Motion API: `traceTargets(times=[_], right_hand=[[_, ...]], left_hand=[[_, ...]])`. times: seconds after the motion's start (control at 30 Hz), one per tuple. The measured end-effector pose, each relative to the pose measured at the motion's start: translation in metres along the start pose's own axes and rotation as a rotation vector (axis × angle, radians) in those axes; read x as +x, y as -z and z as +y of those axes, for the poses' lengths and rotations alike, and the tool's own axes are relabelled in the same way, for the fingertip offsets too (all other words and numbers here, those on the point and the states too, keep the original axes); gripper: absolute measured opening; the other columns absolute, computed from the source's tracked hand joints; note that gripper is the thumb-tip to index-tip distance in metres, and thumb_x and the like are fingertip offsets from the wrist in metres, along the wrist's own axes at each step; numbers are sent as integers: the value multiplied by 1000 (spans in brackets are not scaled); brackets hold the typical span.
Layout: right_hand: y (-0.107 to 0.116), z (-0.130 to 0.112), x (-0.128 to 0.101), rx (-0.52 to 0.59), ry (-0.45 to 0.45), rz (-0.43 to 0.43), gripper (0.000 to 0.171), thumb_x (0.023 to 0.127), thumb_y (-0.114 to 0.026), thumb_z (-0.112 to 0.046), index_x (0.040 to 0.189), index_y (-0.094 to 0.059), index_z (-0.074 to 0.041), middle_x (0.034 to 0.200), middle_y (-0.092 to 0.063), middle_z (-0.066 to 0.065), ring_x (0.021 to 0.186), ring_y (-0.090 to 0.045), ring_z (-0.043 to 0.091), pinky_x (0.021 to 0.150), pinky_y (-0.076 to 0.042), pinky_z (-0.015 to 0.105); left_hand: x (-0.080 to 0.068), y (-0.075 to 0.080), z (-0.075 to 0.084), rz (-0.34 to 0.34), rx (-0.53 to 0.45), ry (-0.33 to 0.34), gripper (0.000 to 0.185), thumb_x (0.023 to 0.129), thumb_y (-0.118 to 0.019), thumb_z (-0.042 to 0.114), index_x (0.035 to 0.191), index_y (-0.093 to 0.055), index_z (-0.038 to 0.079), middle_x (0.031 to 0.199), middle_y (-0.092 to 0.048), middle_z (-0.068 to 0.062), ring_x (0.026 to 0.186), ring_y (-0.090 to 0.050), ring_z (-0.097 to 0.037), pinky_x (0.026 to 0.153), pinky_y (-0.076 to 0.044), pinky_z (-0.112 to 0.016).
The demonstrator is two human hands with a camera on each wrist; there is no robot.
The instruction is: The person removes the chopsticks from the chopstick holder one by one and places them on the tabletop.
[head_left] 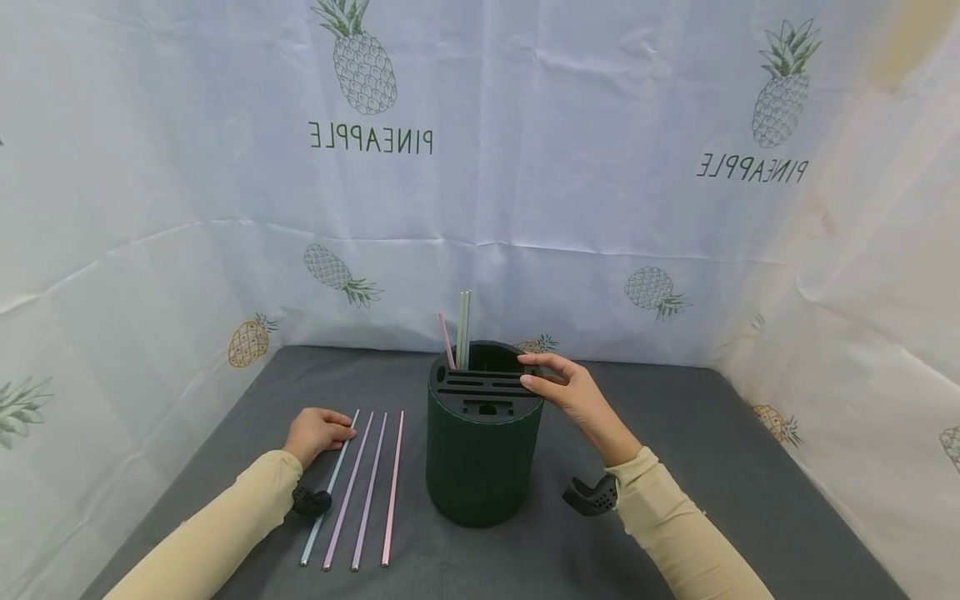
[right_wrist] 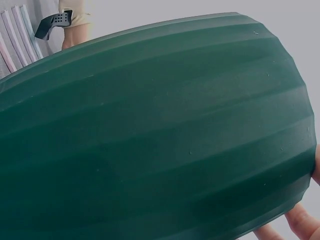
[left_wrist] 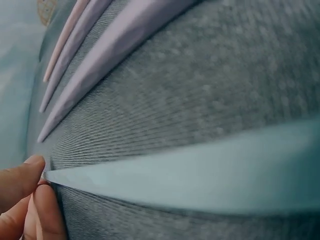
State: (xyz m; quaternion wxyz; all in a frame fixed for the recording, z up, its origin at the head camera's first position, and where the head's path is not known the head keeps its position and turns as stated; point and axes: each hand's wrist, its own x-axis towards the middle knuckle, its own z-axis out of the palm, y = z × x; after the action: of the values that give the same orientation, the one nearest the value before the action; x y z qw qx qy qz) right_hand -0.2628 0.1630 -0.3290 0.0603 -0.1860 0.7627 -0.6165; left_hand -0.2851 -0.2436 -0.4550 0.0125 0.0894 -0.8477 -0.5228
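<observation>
My left hand (head_left: pixel 318 435) pinches the thin far end of a light blue chopstick (left_wrist: pixel 175 182) between thumb and finger. The chopstick lies along the dark cloth. To its right lie two lilac chopsticks (head_left: pixel 372 487) and a pink chopstick (head_left: pixel 393 492), roughly side by side. A dark green utensil holder (head_left: pixel 483 462) with a ribbed wall stands upright right of them. My right hand (head_left: pixel 572 400) holds its rim at the right side, fingertips over the slotted top. In the holder's rear opening stand a pink chopstick (head_left: pixel 446 340) and a pair of pale green chopsticks (head_left: pixel 463 329).
A dark grey cloth (head_left: pixel 660 433) covers the table. Behind it and on both sides hangs a white curtain (head_left: pixel 525 167) printed with pineapples. Black wrist mounts (head_left: pixel 592 496) sit on both forearms.
</observation>
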Motion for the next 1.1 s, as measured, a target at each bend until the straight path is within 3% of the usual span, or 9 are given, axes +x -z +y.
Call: traceTargets(times=[0.13, 0.27, 0.43, 0.63, 0.77, 0.93, 1.1], right_hand=[[0, 1, 0, 1, 1, -1, 49, 93, -66, -30, 137, -53, -11, 152, -38, 4, 137, -42, 29, 112, -34, 54], [0, 1, 1, 5, -3, -4, 49, 93, -66, -30, 137, -53, -12, 153, -37, 4, 138, -40, 29, 113, -33, 54], [1, 1, 1, 8, -8, -2, 49, 92, -67, -31, 137, -53, -14, 155, -34, 2, 142, -34, 29, 114, -30, 56], [1, 1, 0, 8, -6, -3, 49, 93, -66, -30, 137, -54, -15, 155, -33, 1, 143, -32, 30, 114, -29, 56], [1, 0, 0, 14, -3, -1, 48, 93, -66, -30, 137, -54, -14, 155, -33, 1, 143, -31, 30, 115, -29, 56], [1, 0, -1, 16, -4, -1, 49, 93, -67, -30, 137, -53, -13, 155, -34, 2, 142, -33, 30, 114, -30, 56], [1, 1, 0, 13, 3, -3, 48, 93, -66, -30, 136, -54, -14, 154, -35, 5, 139, -39, 30, 113, -33, 55]], left_hand=[[-3, 3, 6, -20, -19, -13, 32, 81, -73, 2, 107, -65, -15, 94, -70, -18, 68, -63, -9, 59, -57, -25], [-7, 8, 28, -35, -47, -58, 36, 90, -68, 11, 119, -62, -9, 113, -66, -22, 90, -68, -19, 76, -60, -33], [-16, 13, 79, -103, -146, -211, 42, 96, -63, 20, 129, -56, -4, 118, -63, -19, 102, -66, -18, 90, -56, -35], [-35, 7, 145, -199, -261, -371, 40, 92, -68, 25, 125, -60, 3, 107, -65, 2, 96, -65, -11, 88, -56, -30], [-47, -4, 176, -266, -312, -462, 36, 92, -68, 19, 123, -60, 2, 106, -64, 4, 99, -64, -16, 87, -56, -28], [-55, -18, 196, -329, -312, -489, 33, 92, -68, 14, 121, -59, 0, 111, -64, -1, 98, -64, -13, 91, -55, -33], [-55, -27, 201, -343, -274, -485, 25, 91, -69, 14, 111, -62, 2, 122, -63, -10, 96, -63, -13, 90, -54, -35]])
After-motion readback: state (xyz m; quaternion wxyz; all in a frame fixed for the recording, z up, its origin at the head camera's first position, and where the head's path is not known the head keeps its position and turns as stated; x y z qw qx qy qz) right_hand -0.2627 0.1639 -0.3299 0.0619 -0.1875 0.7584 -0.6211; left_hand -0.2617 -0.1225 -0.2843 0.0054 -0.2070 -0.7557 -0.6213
